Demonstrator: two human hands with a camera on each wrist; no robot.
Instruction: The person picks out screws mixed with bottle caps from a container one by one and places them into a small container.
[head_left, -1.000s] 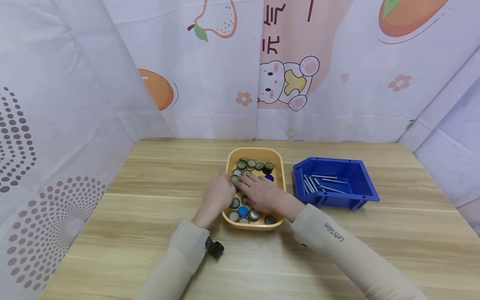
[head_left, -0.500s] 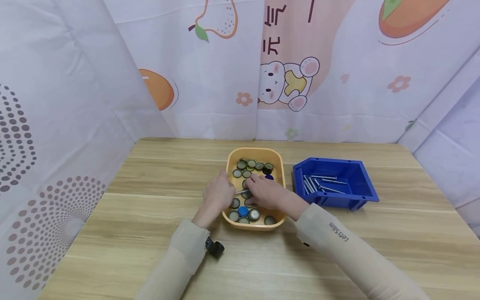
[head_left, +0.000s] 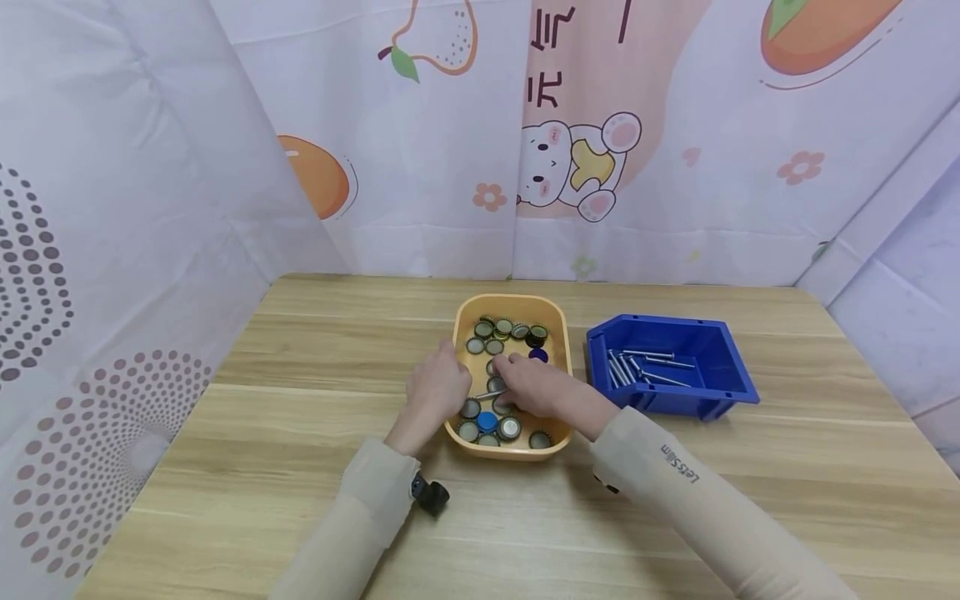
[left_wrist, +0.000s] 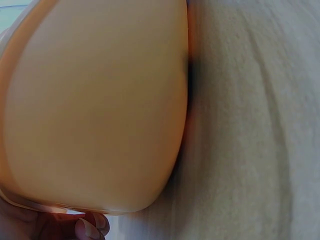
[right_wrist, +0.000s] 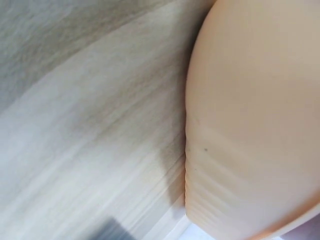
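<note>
A pale orange basin (head_left: pixel 512 454) holds several bottle caps, mostly face down, with a blue one (head_left: pixel 487 422) near the front. My left hand (head_left: pixel 439 385) grips the basin's left rim; its fingertips show beside the basin wall in the left wrist view. Over the basin's right rim reaches my right hand (head_left: pixel 536 387), with its fingers down among the caps. A thin silvery screw (head_left: pixel 489 394) points left from between its thumb and fingers, and they appear to pinch it. The fingertips are partly hidden. In the right wrist view only the basin's outer wall (right_wrist: pixel 255 115) and the table show.
Right of the basin stands a blue parts bin (head_left: pixel 675 400) with several long silvery screws (head_left: pixel 630 367) in it. Both stand on a wooden table (head_left: pixel 337 333) with a printed curtain (head_left: pixel 420 167) behind it.
My right hand has drawn back slightly to the right, and a silvery screw has come into view at its fingers. The screw then shifts a little nearer. The left hand stays on the rim.
</note>
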